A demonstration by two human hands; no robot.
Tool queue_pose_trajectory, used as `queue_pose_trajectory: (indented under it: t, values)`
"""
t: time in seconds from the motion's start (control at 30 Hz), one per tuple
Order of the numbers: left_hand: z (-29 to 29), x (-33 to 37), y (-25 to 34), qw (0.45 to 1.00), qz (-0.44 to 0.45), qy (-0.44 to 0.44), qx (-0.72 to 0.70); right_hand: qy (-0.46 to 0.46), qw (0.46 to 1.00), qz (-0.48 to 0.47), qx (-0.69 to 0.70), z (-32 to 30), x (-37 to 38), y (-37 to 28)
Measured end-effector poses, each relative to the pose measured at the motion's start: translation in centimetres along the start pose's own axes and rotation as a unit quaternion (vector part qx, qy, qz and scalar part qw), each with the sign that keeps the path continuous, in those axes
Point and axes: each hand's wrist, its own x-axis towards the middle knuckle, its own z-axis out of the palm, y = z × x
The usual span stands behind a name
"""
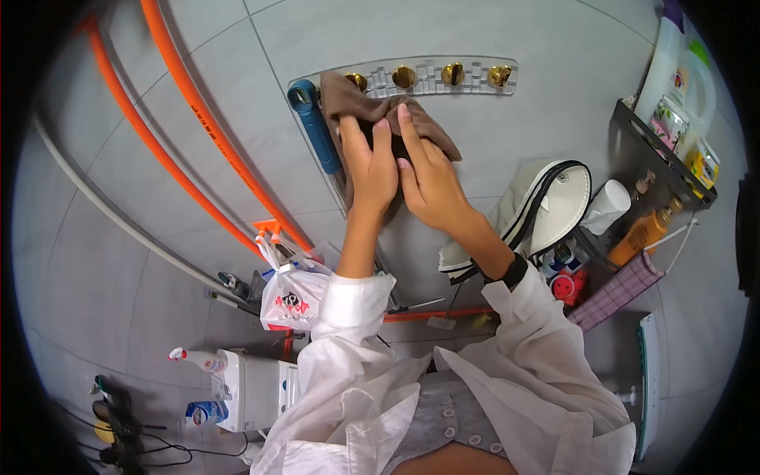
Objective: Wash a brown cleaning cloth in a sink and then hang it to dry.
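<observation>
A brown cloth (346,96) hangs over the left end of a clear hook rail (431,77) on the grey tiled wall, hiding part of that end. My left hand (370,170) grips the cloth from its left side, fingers pointing up into the folds. Close beside it, my right hand (435,182) has hold of the cloth's right part, with the index finger stretched up along it. Several gold round hooks (404,77) show to the right of the cloth. A teal-blue handled tool (314,127) hangs just left of it; its kind I cannot tell.
Orange pipes (202,111) and a grey pipe (131,227) run down the left wall, near a white plastic bag (293,297). A cream bag with black trim (546,202) hangs right of my right forearm. A dark shelf (665,150) with bottles stands farther right. Spray bottles (198,360) are lower left.
</observation>
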Motion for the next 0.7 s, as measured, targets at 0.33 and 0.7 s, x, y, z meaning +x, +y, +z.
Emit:
queue_pose_trajectory:
  t: [0.33, 0.7]
  values:
    - [1.4, 4.0, 1.4, 0.912, 0.2, 0.075, 0.349, 0.026, 0.998, 0.003, 0.049, 1.3, 0.2, -0.9]
    - [-0.3, 2.2, 2.5, 0.919, 0.125, 0.112, 0.357, 0.095, 0.995, -0.03, 0.018, 1.4, 0.6, -2.0]
